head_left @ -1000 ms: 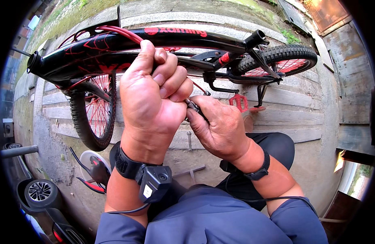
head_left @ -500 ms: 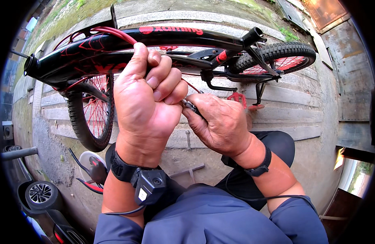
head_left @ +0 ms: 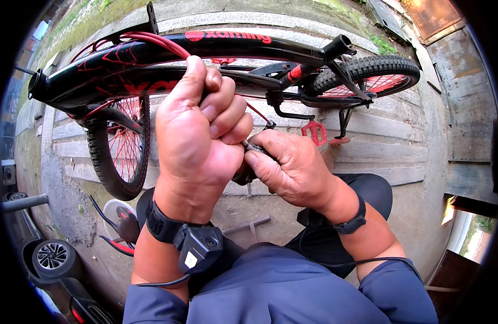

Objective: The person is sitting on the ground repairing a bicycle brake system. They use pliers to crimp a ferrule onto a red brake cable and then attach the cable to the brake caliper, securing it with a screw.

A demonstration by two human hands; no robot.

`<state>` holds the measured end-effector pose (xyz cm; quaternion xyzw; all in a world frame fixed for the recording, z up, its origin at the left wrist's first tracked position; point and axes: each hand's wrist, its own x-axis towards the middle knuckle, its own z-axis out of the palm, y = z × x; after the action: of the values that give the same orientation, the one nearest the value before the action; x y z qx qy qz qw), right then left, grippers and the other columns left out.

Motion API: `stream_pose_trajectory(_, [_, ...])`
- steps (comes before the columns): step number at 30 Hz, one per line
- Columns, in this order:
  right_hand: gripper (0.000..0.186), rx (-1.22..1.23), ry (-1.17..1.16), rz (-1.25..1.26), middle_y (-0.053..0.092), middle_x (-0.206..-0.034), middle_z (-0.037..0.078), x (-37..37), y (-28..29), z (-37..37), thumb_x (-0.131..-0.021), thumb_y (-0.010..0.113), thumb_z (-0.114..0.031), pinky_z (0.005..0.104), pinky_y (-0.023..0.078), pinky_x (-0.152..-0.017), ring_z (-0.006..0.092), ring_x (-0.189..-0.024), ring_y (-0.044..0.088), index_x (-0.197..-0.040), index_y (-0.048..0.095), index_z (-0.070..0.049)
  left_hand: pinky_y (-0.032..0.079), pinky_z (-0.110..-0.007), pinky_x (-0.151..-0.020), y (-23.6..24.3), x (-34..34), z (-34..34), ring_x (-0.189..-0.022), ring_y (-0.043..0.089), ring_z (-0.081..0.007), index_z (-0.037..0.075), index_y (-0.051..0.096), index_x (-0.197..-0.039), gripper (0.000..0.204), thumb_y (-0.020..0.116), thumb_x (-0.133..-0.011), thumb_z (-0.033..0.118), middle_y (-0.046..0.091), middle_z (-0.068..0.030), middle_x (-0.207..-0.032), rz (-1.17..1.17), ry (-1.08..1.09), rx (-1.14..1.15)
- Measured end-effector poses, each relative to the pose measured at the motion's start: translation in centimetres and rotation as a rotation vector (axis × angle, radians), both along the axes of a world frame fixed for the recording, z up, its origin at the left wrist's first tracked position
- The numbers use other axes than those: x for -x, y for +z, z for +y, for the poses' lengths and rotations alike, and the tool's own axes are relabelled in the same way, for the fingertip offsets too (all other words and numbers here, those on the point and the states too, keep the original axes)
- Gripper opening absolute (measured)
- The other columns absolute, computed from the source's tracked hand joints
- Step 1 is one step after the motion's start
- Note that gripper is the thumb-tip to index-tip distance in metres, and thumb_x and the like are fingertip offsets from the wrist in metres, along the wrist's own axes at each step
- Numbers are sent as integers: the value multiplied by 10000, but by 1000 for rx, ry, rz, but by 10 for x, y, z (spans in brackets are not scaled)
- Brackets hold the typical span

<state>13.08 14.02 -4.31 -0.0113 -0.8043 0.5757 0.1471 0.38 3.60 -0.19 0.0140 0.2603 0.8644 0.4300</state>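
In front of me leans a black bicycle frame (head_left: pixel 300 51) with red markings. My left hand (head_left: pixel 197 132) is closed, palm toward me, round thin red cables (head_left: pixel 163 43) that come along the frame to its thumb. Just below and to the right, my right hand (head_left: pixel 297 167) pinches a small dark metal part (head_left: pixel 255 148) against the heel of the left hand. Its exact kind is partly hidden by the fingers. Another thin red cable (head_left: pixel 258 112) runs out behind the left hand to a small black fitting (head_left: pixel 270 125).
The bicycle's front wheel (head_left: pixel 100 162) is at left, the rear wheel (head_left: pixel 400 63) at right, and a red pedal (head_left: pixel 314 133) between. A T-shaped metal tool (head_left: pixel 248 225) lies on the ground. A white round thing (head_left: pixel 116 211) with dark and red parts is at lower left, near a parked car (head_left: pixel 70 291).
Both hands have shifted slightly right, still together. The frame's left end has tipped a little. More of the black fitting on the thin red cable now shows.
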Motion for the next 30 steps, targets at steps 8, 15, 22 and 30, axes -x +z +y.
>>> stream_pose_trajectory(8, [309,472,311,-520,678,-770,37,0,30,18,-1002,508,-306,248,428,-465,85,-525,549,-916,607,-26,204,-235,-402,6,-9,-1,-414,223,-55,102,496,-804,340,413,-1049,322,295,60,-557,10,-26,2])
stream_pose_trajectory(15, [255,141,310,-229,647,-734,140,4,15,12,-966,545,-247,384,491,-588,293,-605,607,-912,598,-4,196,-232,-403,9,-9,-3,-415,224,-53,105,483,-791,346,428,-1044,335,302,60,-556,71,-69,113])
stream_pose_trajectory(22, [222,-132,224,-199,613,-735,205,2,16,7,-928,579,-226,463,475,-592,413,-684,599,-898,561,-7,193,-227,-406,6,-5,-2,-415,221,-52,111,473,-789,353,430,-1044,350,307,62,-556,41,-107,177])
stream_pose_trajectory(30, [195,-300,121,-111,603,-802,202,-1,8,3,-884,634,-190,478,470,-614,411,-737,593,-916,533,-27,190,-223,-411,4,-3,-1,-432,223,-50,112,476,-814,336,418,-1048,345,297,66,-577,87,-59,77])
